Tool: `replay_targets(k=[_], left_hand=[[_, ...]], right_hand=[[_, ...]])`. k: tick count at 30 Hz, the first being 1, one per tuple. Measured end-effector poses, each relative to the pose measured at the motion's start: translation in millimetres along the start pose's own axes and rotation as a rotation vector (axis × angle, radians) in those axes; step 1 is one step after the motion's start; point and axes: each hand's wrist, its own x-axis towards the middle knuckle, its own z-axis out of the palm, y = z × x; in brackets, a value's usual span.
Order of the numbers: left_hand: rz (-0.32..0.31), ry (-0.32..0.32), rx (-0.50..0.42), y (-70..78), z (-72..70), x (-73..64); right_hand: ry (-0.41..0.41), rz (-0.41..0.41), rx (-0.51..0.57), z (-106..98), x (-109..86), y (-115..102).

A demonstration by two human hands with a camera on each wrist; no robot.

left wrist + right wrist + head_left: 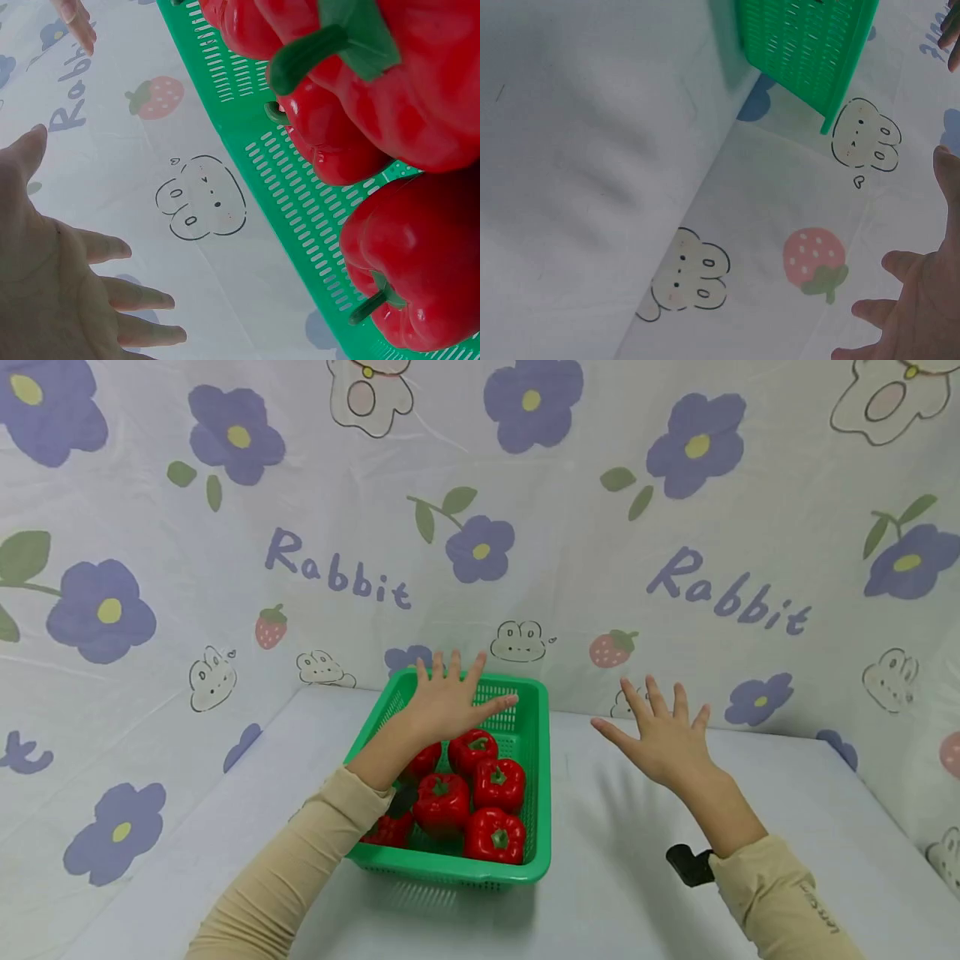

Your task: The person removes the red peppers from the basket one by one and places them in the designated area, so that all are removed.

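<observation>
A green plastic basket (538, 777) with slotted walls stands on the table, holding several red bell peppers (442, 804). Above its far part hovers my left hand (444, 703), fingers straight and spread, holding nothing. The left wrist view shows that palm apart from the glossy peppers (420, 262) and their green stems. To the right of the basket, my right hand (667, 742) is raised over the table with fingers spread, also holding nothing. In the right wrist view its fingers lie at the lower right, away from the basket (802, 52). My left forearm hides some peppers.
A white table surface (600, 877) lies under the basket. Behind and to the left hangs a white cloth (555, 485) printed with purple flowers, rabbits and strawberries. A black wrist mount (690, 865) sticks out beside my right sleeve.
</observation>
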Motion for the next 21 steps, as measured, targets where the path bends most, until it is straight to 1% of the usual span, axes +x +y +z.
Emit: replay_targets(k=[5, 11, 21], left_hand=[[-0.003, 0.0, -0.012, -0.7, -0.6, -1.0], [-0.001, 0.0, 0.0, -0.6, -1.4, -2.1], [0.004, 0.006, -0.015, 0.0, 0.2, -5.1]], right_hand=[[0.001, 0.001, -0.002, -0.3, 0.1, -0.7], [0.003, 0.0, -0.004, 0.2, -1.3, -0.9], [0.014, -0.021, 0.011, 3.2, -5.3, -0.5]])
